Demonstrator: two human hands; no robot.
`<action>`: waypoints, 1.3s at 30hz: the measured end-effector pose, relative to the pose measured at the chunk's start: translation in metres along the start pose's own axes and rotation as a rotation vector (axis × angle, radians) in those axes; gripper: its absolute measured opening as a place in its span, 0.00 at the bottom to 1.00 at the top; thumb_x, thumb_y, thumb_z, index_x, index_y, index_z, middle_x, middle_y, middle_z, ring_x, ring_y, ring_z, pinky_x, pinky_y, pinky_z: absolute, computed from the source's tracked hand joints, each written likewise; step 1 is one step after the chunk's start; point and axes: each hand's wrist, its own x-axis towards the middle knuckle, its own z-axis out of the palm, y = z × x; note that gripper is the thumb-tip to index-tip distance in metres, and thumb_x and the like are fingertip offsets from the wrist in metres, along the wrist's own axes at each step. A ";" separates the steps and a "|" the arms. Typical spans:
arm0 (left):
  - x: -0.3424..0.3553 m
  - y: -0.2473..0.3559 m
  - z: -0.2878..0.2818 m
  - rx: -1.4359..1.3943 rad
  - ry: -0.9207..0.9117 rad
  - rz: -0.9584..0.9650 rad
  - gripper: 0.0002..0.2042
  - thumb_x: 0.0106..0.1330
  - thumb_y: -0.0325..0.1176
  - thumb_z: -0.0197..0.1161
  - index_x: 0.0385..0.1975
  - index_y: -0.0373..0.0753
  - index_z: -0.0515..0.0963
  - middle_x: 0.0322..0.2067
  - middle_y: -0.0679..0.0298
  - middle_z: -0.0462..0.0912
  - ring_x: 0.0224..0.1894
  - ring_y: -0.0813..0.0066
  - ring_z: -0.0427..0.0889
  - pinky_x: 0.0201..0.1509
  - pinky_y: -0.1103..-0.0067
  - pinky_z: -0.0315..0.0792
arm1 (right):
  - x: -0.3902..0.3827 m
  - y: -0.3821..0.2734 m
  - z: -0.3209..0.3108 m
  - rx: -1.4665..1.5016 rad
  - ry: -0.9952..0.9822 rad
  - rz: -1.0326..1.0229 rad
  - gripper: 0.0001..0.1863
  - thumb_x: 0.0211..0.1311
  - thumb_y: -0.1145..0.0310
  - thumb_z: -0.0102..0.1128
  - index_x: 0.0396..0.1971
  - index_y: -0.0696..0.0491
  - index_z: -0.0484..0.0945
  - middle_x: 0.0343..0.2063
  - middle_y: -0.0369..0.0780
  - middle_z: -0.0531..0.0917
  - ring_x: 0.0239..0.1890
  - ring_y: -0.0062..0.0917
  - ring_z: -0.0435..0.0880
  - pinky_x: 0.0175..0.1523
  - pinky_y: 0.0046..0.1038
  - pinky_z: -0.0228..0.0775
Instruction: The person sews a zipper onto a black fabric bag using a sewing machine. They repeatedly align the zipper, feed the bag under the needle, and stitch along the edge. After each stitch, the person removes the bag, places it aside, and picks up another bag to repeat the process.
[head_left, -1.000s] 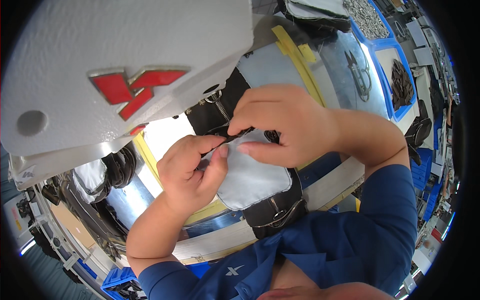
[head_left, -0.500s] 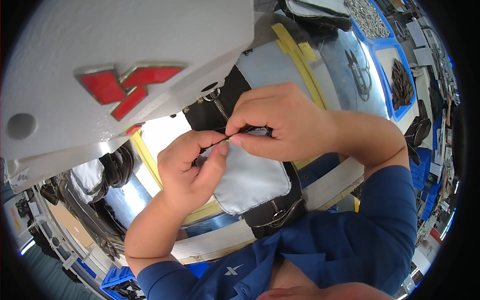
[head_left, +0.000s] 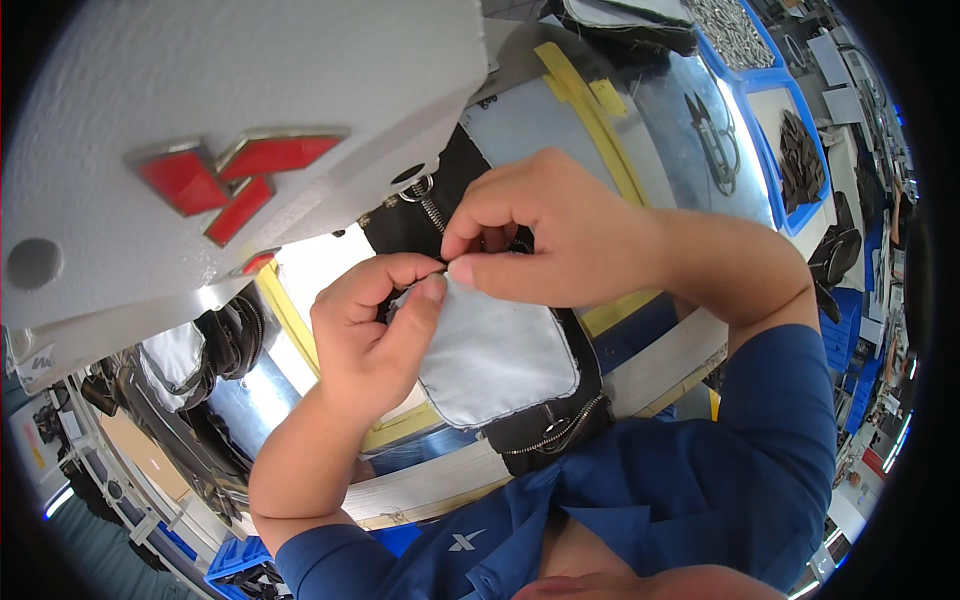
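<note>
A black fabric piece (head_left: 530,435) with metal zips lies under a pale grey, round-cornered fabric panel (head_left: 500,355). At the panel's upper edge, my left hand (head_left: 375,325) pinches the black-trimmed border between thumb and forefinger. My right hand (head_left: 560,240) pinches the same border just beside it, and the fingertips of both hands almost touch. The small bit between the fingers is mostly hidden. Beyond my hands a metal zip (head_left: 430,205) runs up the black fabric toward the sewing machine head (head_left: 300,80).
Yellow tape strips (head_left: 600,130) mark the machine bed. Thread snips (head_left: 712,145) lie to the right, beside a blue tray (head_left: 790,90) with small metal and dark parts. Black fabric pieces are heaped at left (head_left: 180,410). A white-lined black piece (head_left: 630,20) sits at the far edge.
Both hands have shifted slightly left, still pinching the border. My right hand's fingers are curled more, and the panel's upper part looks flatter. The machine head appears slightly farther left.
</note>
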 end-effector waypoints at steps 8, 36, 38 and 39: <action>0.001 0.000 0.000 0.015 0.015 -0.003 0.05 0.70 0.25 0.70 0.41 0.30 0.86 0.31 0.64 0.87 0.33 0.82 0.80 0.39 0.81 0.75 | 0.001 0.004 0.002 -0.109 0.025 -0.062 0.05 0.64 0.71 0.70 0.34 0.57 0.87 0.28 0.43 0.86 0.26 0.33 0.84 0.31 0.32 0.73; 0.067 -0.023 -0.028 0.679 0.214 0.101 0.17 0.62 0.30 0.80 0.48 0.32 0.86 0.43 0.57 0.91 0.44 0.63 0.89 0.54 0.70 0.80 | 0.057 0.036 -0.011 -0.667 -0.004 0.007 0.11 0.69 0.67 0.63 0.31 0.58 0.88 0.30 0.50 0.88 0.37 0.51 0.89 0.41 0.47 0.82; 0.070 -0.028 -0.034 0.715 0.195 0.187 0.16 0.62 0.29 0.80 0.47 0.32 0.86 0.41 0.57 0.92 0.43 0.64 0.89 0.53 0.70 0.80 | 0.061 0.034 -0.014 -0.652 -0.015 0.012 0.09 0.66 0.69 0.63 0.31 0.57 0.88 0.30 0.50 0.89 0.37 0.51 0.89 0.40 0.46 0.82; 0.070 -0.031 -0.035 0.730 0.180 0.227 0.15 0.61 0.28 0.80 0.46 0.32 0.86 0.41 0.57 0.92 0.43 0.64 0.89 0.52 0.70 0.80 | 0.060 0.030 -0.016 -0.639 -0.060 0.050 0.11 0.69 0.67 0.63 0.33 0.59 0.87 0.31 0.50 0.89 0.39 0.52 0.89 0.42 0.47 0.81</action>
